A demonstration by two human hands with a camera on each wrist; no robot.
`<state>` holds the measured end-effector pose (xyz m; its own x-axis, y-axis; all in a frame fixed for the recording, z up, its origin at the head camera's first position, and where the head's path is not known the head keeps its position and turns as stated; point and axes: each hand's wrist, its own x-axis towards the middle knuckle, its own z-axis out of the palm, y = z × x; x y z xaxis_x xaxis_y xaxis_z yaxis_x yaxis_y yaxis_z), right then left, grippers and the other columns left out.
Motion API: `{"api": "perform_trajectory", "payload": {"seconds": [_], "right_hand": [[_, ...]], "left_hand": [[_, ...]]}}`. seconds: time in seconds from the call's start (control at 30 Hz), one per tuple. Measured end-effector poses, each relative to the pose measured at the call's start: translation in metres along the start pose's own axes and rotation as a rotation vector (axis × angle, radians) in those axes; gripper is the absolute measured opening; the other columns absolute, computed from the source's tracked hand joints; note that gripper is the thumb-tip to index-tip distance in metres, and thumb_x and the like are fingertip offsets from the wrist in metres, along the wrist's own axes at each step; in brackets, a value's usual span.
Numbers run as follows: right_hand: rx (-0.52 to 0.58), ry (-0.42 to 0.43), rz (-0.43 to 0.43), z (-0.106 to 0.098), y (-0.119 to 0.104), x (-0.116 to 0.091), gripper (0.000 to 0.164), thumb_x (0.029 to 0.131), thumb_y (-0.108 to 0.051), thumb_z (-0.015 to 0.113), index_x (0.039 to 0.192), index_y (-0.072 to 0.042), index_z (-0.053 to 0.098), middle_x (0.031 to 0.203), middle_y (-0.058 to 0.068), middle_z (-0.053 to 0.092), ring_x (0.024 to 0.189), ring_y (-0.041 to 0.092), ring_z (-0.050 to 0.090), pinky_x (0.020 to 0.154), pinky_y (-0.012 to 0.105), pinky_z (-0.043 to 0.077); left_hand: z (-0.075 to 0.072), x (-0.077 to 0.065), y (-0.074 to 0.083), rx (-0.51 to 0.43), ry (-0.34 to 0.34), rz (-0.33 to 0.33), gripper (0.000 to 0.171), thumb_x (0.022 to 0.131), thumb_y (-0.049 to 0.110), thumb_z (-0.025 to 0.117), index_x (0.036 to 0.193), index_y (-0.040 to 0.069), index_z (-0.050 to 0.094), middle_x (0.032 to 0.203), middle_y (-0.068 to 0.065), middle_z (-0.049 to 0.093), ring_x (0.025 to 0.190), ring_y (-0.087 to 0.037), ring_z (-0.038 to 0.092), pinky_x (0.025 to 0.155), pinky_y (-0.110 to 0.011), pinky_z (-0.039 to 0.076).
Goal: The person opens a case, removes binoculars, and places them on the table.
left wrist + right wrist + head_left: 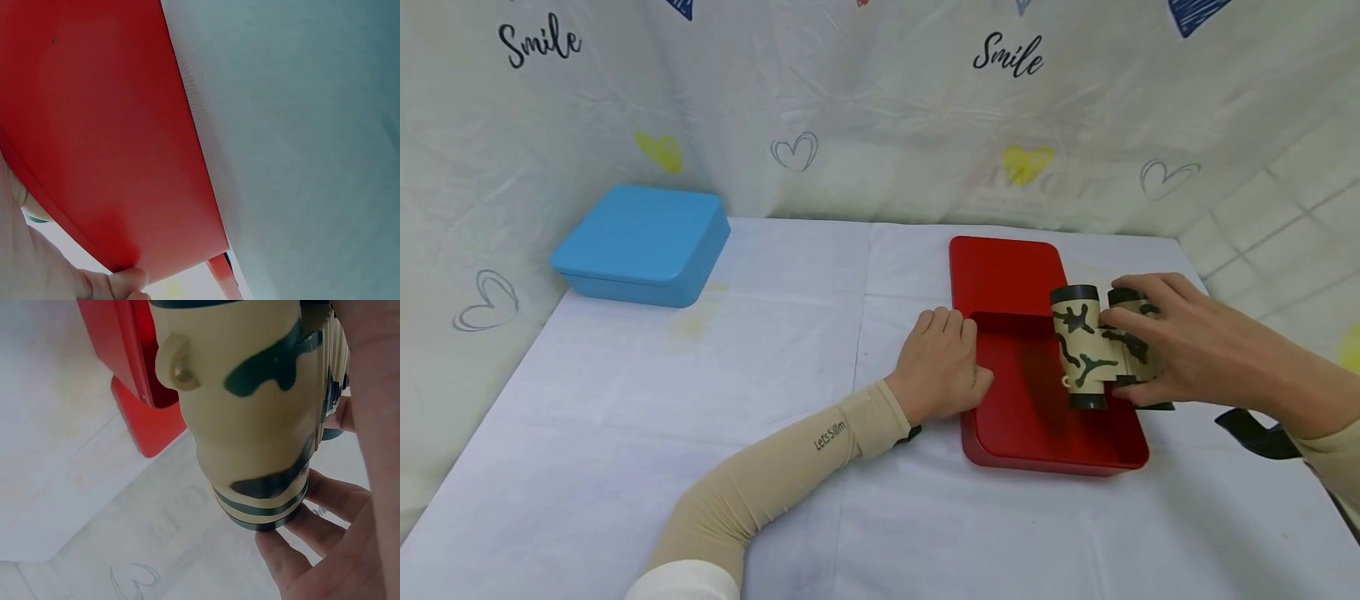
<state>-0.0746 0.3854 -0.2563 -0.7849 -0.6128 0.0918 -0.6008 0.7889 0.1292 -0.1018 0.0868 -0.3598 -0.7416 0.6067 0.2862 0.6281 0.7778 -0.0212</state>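
Observation:
A red box (1052, 462) lies on the table with its lid (1003, 271) folded back toward the curtain. My left hand (936, 367) grips the box's left wall, its thumb reaching over the rim; in the left wrist view fingers (128, 281) show at the edge of the red wall (112, 137). Over the right part of the box are camouflage-patterned binoculars (1078, 346), tan with dark blotches and black ends. My right hand (1202, 350) holds them by the right barrel, fingertips (278, 553) at one end. Whether the binoculars touch the box floor I cannot tell.
A blue box (643, 242) with its lid down stands at the table's far left corner. A white cloth (775, 350) covers the table. Behind it hangs a printed curtain (880, 108). A black strap (1258, 433) is beside my right wrist.

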Motion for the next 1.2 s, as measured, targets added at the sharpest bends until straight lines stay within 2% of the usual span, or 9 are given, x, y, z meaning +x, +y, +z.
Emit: {"api": "perform_trajectory", "payload": {"seconds": [0.47,0.7,0.93,1.2], "right_hand": [[-0.048,-0.062,0.061,-0.005,0.004,-0.003,0.087,0.050,-0.044,0.101,0.124,-0.015,0.065,0.141,0.024,0.047,0.123,0.045,0.042,0.083,0.063,0.059],[-0.066,-0.039,0.058,-0.005,0.011,-0.007,0.088,0.048,-0.042,0.103,0.123,-0.014,0.065,0.139,0.025,0.049,0.120,0.045,0.044,0.082,0.064,0.059],[-0.090,-0.066,0.094,-0.003,0.015,-0.010,0.090,0.049,-0.047,0.102,0.124,-0.013,0.066,0.140,0.026,0.047,0.122,0.048,0.043,0.084,0.066,0.058],[-0.106,-0.038,0.068,0.000,0.021,-0.014,0.091,0.045,-0.042,0.104,0.122,-0.012,0.067,0.137,0.027,0.050,0.120,0.047,0.046,0.084,0.065,0.058]], "left_hand": [[0.000,0.001,0.000,-0.010,-0.010,0.006,0.020,0.094,0.034,0.047,0.086,0.015,0.050,0.082,0.000,0.050,0.081,-0.014,0.044,0.076,-0.028,0.036],[-0.001,0.000,0.001,-0.004,0.013,0.008,0.019,0.092,0.032,0.048,0.084,0.015,0.049,0.080,0.000,0.050,0.080,-0.015,0.045,0.075,-0.028,0.035],[0.000,0.001,0.001,-0.016,0.001,0.004,0.019,0.093,0.033,0.048,0.085,0.015,0.049,0.080,0.000,0.049,0.080,-0.015,0.044,0.075,-0.028,0.035],[0.001,0.001,0.002,-0.012,0.008,0.001,0.019,0.092,0.033,0.049,0.084,0.015,0.049,0.079,0.000,0.048,0.078,-0.014,0.042,0.075,-0.028,0.034]]}}
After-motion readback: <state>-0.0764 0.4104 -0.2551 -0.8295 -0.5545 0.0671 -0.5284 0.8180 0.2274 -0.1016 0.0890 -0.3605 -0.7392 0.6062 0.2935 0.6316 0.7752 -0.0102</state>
